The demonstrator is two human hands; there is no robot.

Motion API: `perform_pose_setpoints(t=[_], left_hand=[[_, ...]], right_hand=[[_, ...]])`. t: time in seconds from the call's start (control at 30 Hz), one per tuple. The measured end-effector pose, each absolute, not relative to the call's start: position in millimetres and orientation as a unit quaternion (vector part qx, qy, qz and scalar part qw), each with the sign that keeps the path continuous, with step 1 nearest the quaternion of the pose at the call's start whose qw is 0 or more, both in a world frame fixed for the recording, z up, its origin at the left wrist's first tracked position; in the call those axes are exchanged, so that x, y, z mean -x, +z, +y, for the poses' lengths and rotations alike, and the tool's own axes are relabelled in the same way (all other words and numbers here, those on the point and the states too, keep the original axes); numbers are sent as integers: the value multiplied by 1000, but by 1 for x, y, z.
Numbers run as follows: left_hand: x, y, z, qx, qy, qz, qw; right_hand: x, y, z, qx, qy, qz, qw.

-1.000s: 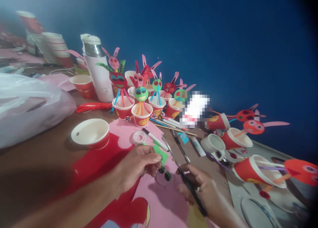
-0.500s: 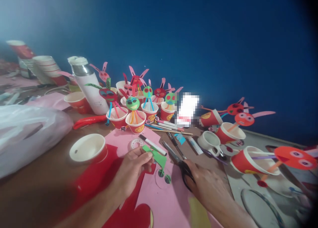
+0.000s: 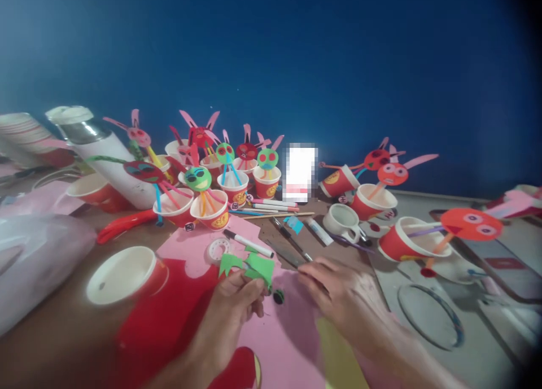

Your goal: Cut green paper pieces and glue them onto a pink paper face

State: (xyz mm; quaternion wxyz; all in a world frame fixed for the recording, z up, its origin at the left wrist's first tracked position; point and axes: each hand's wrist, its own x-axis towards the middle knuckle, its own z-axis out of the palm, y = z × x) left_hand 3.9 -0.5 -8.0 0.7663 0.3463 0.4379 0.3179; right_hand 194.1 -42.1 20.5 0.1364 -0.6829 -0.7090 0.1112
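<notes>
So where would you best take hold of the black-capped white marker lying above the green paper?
Probably across the white barrel of the marker, from above: it lies flat on the pink sheet, nothing on it, with the left hand and green paper just below.

Single head-worn camera looks forward and down, close over the table [image 3: 68, 344]; blue wall [image 3: 339, 56] fills the upper frame.

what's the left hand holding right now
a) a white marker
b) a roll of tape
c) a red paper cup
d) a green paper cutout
d: the left hand pinches a green paper cutout over the pink sheet, while the red paper cup, marker and tape roll lie apart on the table.
</notes>
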Motion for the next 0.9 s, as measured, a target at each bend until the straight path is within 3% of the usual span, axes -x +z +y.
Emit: perform_pose_setpoints(t=[0.13,0.33,0.67,0.9], left_hand=[[-8,-13,-5,-361,304,434,768],[-11,-18,-13,-418,289,451,734],[-8,-13,-10,-398,246,416,780],[-6,-8,-9,-419,225,420,773]], right_hand=[[-179,19,-44,607,317,-654,320],[-172,9,-43,586,369,-610,386],[-192,18,-38,571,513,-557,318],[-201,23,-40,564,502,-600,266]])
